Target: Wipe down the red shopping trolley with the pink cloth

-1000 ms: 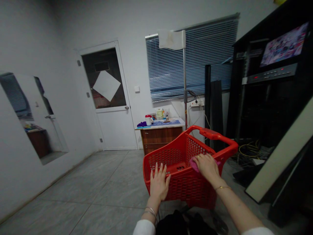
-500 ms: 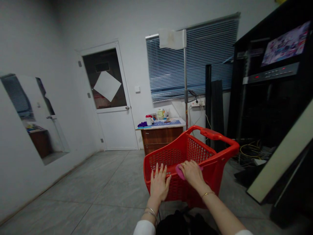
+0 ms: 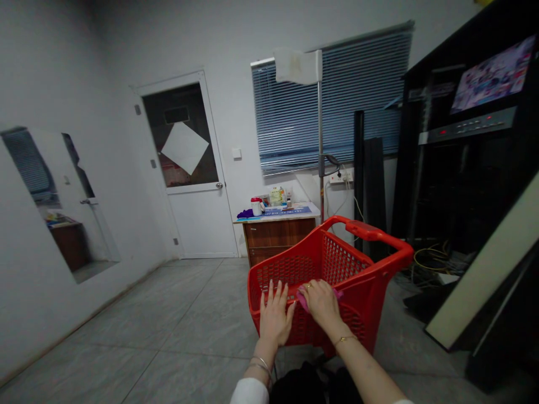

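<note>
A red plastic shopping cart [image 3: 366, 286] with perforated sides stands before me, its handle bar at the upper right. My left hand [image 3: 275, 314] lies with fingers spread on the near rim, toward the cart's low end. To the right of it, my right hand [image 3: 322, 303] is closed round a pink cloth [image 3: 301, 297] and presses it on the same rim. Parts of the cloth show at both sides of the fingers; the rest is hidden under the hand.
Behind the cart is a wooden cabinet [image 3: 273, 233] with a white jar [image 3: 256, 207] and a purple cloth [image 3: 245, 214] on top. A forearm crutch [image 3: 320, 129] leans by the window. On the right, a pale board [image 3: 484, 269] leans near loose cables [image 3: 432, 258].
My right hand has slid a little to the left along the rim with the pink cloth, closer to my left hand. The left hand and the cart look almost unmoved.
</note>
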`<state>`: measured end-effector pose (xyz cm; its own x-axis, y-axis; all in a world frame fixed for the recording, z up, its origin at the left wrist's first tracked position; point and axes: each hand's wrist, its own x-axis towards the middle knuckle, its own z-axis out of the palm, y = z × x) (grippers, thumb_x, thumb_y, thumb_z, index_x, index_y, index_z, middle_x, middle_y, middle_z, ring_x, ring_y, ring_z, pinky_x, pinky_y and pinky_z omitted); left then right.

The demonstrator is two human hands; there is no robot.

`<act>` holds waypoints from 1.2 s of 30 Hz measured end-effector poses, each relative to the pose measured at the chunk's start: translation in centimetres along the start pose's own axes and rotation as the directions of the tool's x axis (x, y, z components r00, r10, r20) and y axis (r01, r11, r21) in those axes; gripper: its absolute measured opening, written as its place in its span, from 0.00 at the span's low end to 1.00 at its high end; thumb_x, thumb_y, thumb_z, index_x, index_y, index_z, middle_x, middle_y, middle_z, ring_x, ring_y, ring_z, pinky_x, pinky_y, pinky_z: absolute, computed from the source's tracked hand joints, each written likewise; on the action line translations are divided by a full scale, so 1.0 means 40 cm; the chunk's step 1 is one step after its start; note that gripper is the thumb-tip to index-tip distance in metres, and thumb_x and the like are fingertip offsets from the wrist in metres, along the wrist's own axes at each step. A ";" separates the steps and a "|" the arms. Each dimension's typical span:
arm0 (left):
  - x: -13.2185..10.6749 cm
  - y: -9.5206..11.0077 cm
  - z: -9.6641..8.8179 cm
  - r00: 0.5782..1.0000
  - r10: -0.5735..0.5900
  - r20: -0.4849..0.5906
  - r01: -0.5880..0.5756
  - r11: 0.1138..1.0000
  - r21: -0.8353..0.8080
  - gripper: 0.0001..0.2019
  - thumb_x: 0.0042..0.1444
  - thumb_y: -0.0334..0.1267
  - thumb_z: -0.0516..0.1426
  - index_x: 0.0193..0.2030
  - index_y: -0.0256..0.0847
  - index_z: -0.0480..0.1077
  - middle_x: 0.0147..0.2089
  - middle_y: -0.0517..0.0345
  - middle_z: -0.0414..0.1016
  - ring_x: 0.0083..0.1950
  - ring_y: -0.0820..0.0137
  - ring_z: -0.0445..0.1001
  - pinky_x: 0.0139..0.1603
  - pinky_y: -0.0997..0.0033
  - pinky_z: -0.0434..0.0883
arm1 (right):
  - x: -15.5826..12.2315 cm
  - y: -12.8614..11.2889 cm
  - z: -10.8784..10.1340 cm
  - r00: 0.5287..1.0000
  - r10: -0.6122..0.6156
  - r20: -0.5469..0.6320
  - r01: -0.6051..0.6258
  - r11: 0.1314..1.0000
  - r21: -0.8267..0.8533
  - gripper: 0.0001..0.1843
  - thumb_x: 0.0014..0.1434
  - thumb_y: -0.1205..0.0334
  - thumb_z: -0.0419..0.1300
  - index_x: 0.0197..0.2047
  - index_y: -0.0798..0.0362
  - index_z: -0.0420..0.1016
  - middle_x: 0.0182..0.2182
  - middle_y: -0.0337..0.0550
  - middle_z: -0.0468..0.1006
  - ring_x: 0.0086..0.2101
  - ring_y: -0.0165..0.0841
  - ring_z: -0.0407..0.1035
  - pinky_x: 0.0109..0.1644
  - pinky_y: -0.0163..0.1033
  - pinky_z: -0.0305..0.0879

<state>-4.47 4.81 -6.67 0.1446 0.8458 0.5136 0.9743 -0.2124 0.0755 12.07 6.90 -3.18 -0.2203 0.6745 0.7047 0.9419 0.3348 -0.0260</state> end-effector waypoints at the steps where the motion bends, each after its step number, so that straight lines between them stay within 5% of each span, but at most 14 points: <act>1: 0.000 -0.002 0.000 1.000 0.003 0.000 -0.003 1.000 0.007 0.27 0.68 0.52 0.42 0.72 0.51 0.51 0.74 0.61 0.51 0.76 0.61 0.41 0.73 0.46 0.50 | 0.004 0.029 -0.013 1.000 -0.009 0.024 0.009 1.000 -0.001 0.15 0.67 0.59 0.52 0.34 0.49 0.78 0.31 0.41 0.78 0.35 0.33 0.69 0.53 0.41 0.54; 6: 0.001 0.001 -0.001 1.000 -0.008 0.004 0.008 1.000 0.004 0.27 0.68 0.51 0.41 0.72 0.50 0.52 0.74 0.61 0.51 0.76 0.61 0.40 0.73 0.46 0.50 | 0.036 0.258 -0.094 0.993 0.111 0.034 -0.105 0.983 -0.152 0.18 0.68 0.55 0.50 0.37 0.50 0.80 0.33 0.43 0.79 0.37 0.34 0.69 0.54 0.42 0.52; 8: 0.002 0.007 -0.002 1.000 -0.018 0.006 0.018 1.000 -0.006 0.27 0.68 0.52 0.41 0.72 0.51 0.51 0.74 0.61 0.50 0.76 0.61 0.40 0.73 0.45 0.49 | 0.040 0.282 -0.099 0.985 0.168 -0.031 -0.171 0.964 -0.204 0.19 0.68 0.55 0.49 0.38 0.53 0.80 0.33 0.46 0.79 0.36 0.35 0.68 0.51 0.43 0.53; 11: 0.002 0.012 -0.003 1.000 -0.023 0.008 0.023 0.999 -0.026 0.27 0.68 0.53 0.41 0.72 0.52 0.51 0.74 0.62 0.50 0.76 0.60 0.39 0.73 0.43 0.48 | 0.026 0.188 -0.061 0.978 0.189 -0.092 -0.204 0.960 -0.193 0.18 0.68 0.60 0.50 0.34 0.55 0.79 0.30 0.47 0.78 0.34 0.36 0.68 0.50 0.44 0.54; 15: 0.001 0.008 -0.004 1.000 -0.028 0.012 0.029 0.999 -0.041 0.27 0.68 0.53 0.41 0.71 0.52 0.52 0.74 0.62 0.51 0.76 0.59 0.41 0.73 0.43 0.47 | 0.000 -0.004 0.006 0.997 0.060 -0.046 -0.063 0.996 -0.066 0.14 0.66 0.61 0.53 0.32 0.51 0.78 0.30 0.42 0.77 0.35 0.36 0.68 0.50 0.42 0.55; 17: 0.001 0.002 -0.006 1.000 -0.026 0.014 0.026 0.999 -0.035 0.27 0.68 0.53 0.42 0.71 0.51 0.53 0.74 0.60 0.51 0.76 0.59 0.42 0.73 0.42 0.47 | -0.001 -0.026 0.011 1.000 0.009 -0.025 -0.009 1.000 -0.026 0.14 0.67 0.61 0.54 0.33 0.49 0.78 0.31 0.41 0.77 0.36 0.35 0.69 0.51 0.41 0.55; 19: 0.001 -0.002 -0.008 1.000 -0.018 0.014 0.018 1.000 -0.025 0.27 0.68 0.53 0.41 0.71 0.50 0.53 0.74 0.60 0.51 0.76 0.59 0.42 0.73 0.43 0.46 | 0.007 0.024 -0.008 1.000 -0.015 0.014 0.015 1.000 -0.027 0.14 0.67 0.59 0.53 0.34 0.49 0.79 0.31 0.39 0.78 0.35 0.34 0.69 0.54 0.41 0.54; 24: -0.001 0.004 -0.010 1.000 -0.017 -0.002 0.017 1.000 -0.008 0.27 0.68 0.53 0.41 0.71 0.51 0.53 0.74 0.62 0.51 0.76 0.60 0.40 0.73 0.44 0.47 | 0.044 0.259 -0.092 0.995 0.069 0.072 -0.056 0.985 -0.163 0.17 0.68 0.57 0.51 0.35 0.50 0.79 0.33 0.42 0.79 0.36 0.34 0.70 0.57 0.44 0.52; 26: -0.001 0.011 -0.009 1.000 -0.024 0.001 0.024 1.000 -0.015 0.27 0.68 0.53 0.42 0.71 0.51 0.53 0.74 0.61 0.51 0.76 0.60 0.40 0.73 0.43 0.47 | 0.047 0.276 -0.099 0.992 0.127 0.015 -0.121 0.970 -0.211 0.17 0.68 0.57 0.51 0.35 0.52 0.79 0.33 0.45 0.79 0.37 0.36 0.70 0.56 0.44 0.53; 29: -0.001 0.018 -0.009 1.000 -0.026 0.013 0.027 0.999 -0.027 0.28 0.68 0.54 0.42 0.72 0.51 0.52 0.74 0.61 0.51 0.76 0.59 0.40 0.73 0.42 0.48 | 0.029 0.171 -0.065 0.987 0.157 -0.042 -0.163 0.967 -0.197 0.17 0.68 0.61 0.51 0.33 0.54 0.79 0.30 0.48 0.78 0.34 0.37 0.69 0.50 0.44 0.55; 33: -0.001 0.009 -0.009 1.000 -0.019 0.014 0.019 1.000 -0.017 0.27 0.68 0.53 0.42 0.72 0.51 0.51 0.74 0.61 0.50 0.76 0.60 0.40 0.73 0.43 0.48 | -0.003 -0.023 -0.001 0.999 0.054 0.001 -0.054 0.998 -0.017 0.14 0.67 0.61 0.53 0.34 0.51 0.78 0.31 0.44 0.77 0.36 0.36 0.69 0.45 0.41 0.56; 36: -0.001 -0.004 -0.009 1.000 -0.006 0.020 0.006 1.000 -0.016 0.27 0.68 0.53 0.41 0.71 0.50 0.52 0.74 0.61 0.50 0.76 0.61 0.41 0.73 0.45 0.49 | -0.004 -0.019 -0.001 0.999 -0.004 0.050 0.003 1.000 0.024 0.15 0.68 0.59 0.52 0.35 0.50 0.78 0.33 0.42 0.78 0.36 0.35 0.69 0.44 0.39 0.56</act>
<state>-4.70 4.63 -6.41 0.1422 0.8564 0.4964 0.9722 -0.2151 0.0925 11.38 6.49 -3.23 -0.2369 0.7053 0.6681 0.9349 0.3526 -0.0407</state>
